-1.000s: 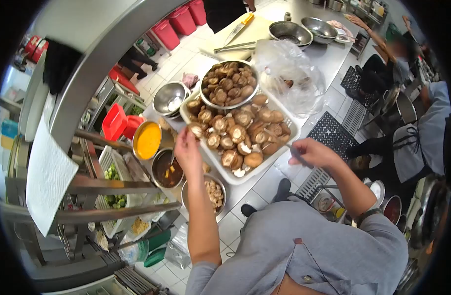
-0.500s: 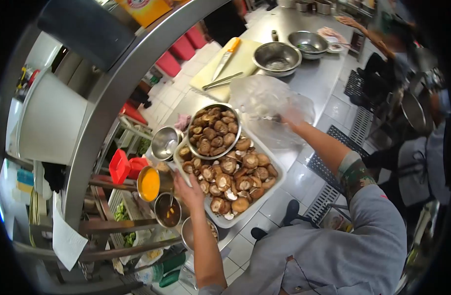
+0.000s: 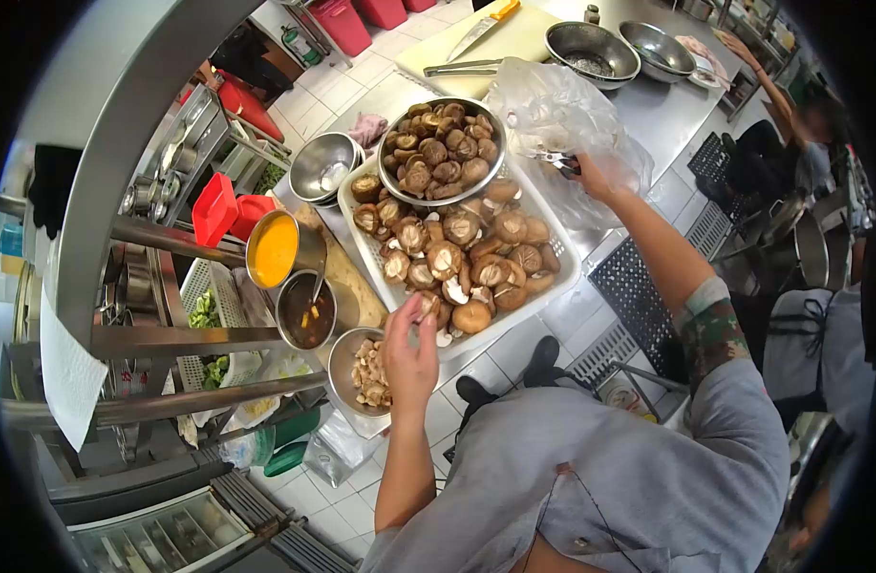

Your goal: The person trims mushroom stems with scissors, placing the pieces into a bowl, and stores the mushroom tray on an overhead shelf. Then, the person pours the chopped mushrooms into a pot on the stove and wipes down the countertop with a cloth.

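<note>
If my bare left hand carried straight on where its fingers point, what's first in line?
The left hand would probably first meet the brown, round-capped mushrooms heaped in the rectangular white plastic tray; its height above them is unclear.

White tiles with thin grout lines cover the floor [image 3: 319, 105], showing in the upper left and again at the lower middle of the frame. A brushed-metal surface [image 3: 675, 116] runs toward the upper right, its top catching pale, bright light. Right of centre lie a black perforated mat [image 3: 639, 282] and, beside it, a slotted grate [image 3: 605, 355]. A thick steel frame [image 3: 108, 158] bends down the left side, with metal rails [image 3: 185, 339] below it. Red bins [image 3: 338, 24] stand at the upper edge, left of centre; a metal unit with divided compartments [image 3: 161, 537] fills the lower left corner.
</note>
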Action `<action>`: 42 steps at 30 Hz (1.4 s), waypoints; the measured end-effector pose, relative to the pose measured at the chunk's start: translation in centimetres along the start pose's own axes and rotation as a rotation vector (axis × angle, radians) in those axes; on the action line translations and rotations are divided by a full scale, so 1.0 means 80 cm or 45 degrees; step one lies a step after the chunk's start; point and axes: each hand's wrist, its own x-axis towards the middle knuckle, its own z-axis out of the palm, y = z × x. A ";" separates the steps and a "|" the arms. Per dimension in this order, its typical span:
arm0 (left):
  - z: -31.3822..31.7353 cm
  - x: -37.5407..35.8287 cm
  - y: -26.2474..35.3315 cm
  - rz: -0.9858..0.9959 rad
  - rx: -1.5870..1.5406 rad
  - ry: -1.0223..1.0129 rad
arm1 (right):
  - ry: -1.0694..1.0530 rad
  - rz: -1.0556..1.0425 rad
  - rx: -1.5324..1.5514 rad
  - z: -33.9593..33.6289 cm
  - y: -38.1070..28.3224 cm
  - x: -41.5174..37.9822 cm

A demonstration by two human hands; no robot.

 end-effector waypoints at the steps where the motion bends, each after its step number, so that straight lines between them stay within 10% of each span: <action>1: -0.003 0.001 0.009 0.032 0.010 -0.009 | 0.068 0.020 0.050 0.018 0.013 0.013; 13: -0.080 -0.053 -0.023 -0.070 -0.367 -0.094 | 0.251 0.230 0.296 -0.125 -0.137 -0.186; 17: -0.089 -0.069 -0.029 -0.282 -0.805 -0.373 | -0.252 0.416 1.463 -0.170 -0.263 -0.276; 21: -0.109 -0.074 -0.033 -0.528 -1.160 -0.615 | -0.486 0.256 1.757 -0.099 -0.391 -0.309; 31: -0.187 -0.081 -0.128 -0.798 -1.199 -0.070 | -0.213 -0.200 0.678 -0.052 -0.473 -0.354; 42: -0.191 -0.081 -0.138 -0.817 -1.015 -0.111 | -0.164 -0.216 0.263 -0.024 -0.488 -0.387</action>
